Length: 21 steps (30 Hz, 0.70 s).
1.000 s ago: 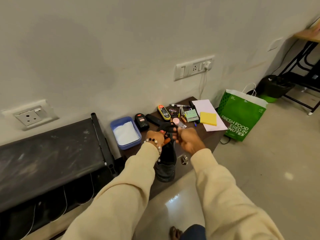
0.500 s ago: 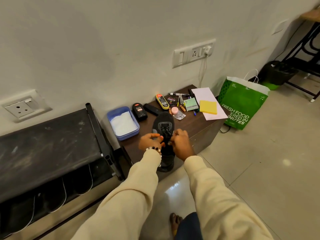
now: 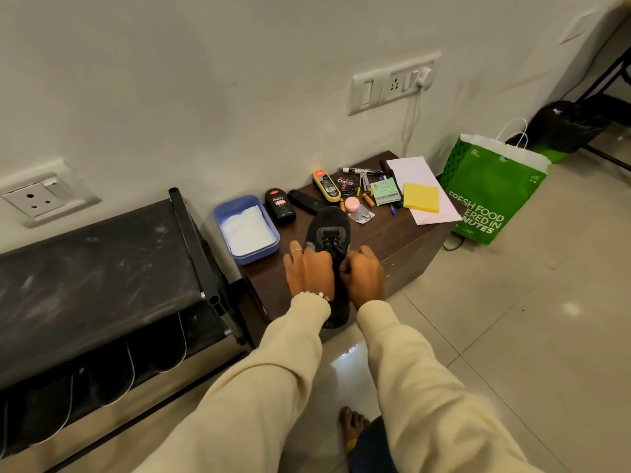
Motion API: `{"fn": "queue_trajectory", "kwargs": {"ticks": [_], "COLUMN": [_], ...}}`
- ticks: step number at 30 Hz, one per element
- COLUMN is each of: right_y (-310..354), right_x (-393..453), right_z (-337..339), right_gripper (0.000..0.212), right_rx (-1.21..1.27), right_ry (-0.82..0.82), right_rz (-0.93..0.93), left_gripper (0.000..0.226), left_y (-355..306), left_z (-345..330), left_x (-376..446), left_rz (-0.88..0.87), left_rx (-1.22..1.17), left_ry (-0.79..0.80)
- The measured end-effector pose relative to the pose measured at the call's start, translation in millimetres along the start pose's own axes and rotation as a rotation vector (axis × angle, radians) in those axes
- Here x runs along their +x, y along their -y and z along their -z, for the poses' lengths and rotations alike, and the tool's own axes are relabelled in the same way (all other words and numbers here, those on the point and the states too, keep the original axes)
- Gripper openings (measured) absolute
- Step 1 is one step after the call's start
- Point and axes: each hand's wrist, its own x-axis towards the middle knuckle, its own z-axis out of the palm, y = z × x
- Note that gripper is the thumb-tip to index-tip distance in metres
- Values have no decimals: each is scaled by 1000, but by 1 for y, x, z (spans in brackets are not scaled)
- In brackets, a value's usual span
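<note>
Black shoe (image 3: 329, 227) lies toe toward the table (image 3: 403, 240)'s wall edge, heel past the near edge; left hand (image 3: 309, 271) and right hand (image 3: 363, 274) each keep a grip clamped on its laces (image 3: 330, 243).

Cream long sleeves on both arms: left sleeve (image 3: 259, 370), right sleeve (image 3: 426, 387), plain fabric, soft folds. Beaded bracelet (image 3: 316, 294), pale and dark beads, at left cuff. Thin ring (image 3: 296, 250) on left hand (image 3: 309, 269). Bare foot (image 3: 351, 423), dark blue trouser leg (image 3: 374, 450).
</note>
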Motion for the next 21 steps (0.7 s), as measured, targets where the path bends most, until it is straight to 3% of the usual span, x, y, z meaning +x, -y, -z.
{"fn": "queue_trajectory", "kwargs": {"ticks": [3,6,9,13,21], "right_y": [3,3,3,6,11], "right_x": [3,11,18,24,28], "right_z": [0,-2,1,0,-2], "right_gripper": [34,47,45,42,44], "right_rx": [197,267,182,32,-46], "right_ry": [-28,98,247,283,368], "right_rz": [-183,-366,-441,-429,-513], "left_gripper": [14,19,39,62,44], "left_y": [3,8,8,8,6], "left_z": [-4,-5,-4,-6,-5], "left_x": [5,10,13,20,26], "left_rz": [96,117,149,316,434], "left_rx": [-62,-270,-368,-444,-369], "left_ry": [-42,55,105,227,420]}}
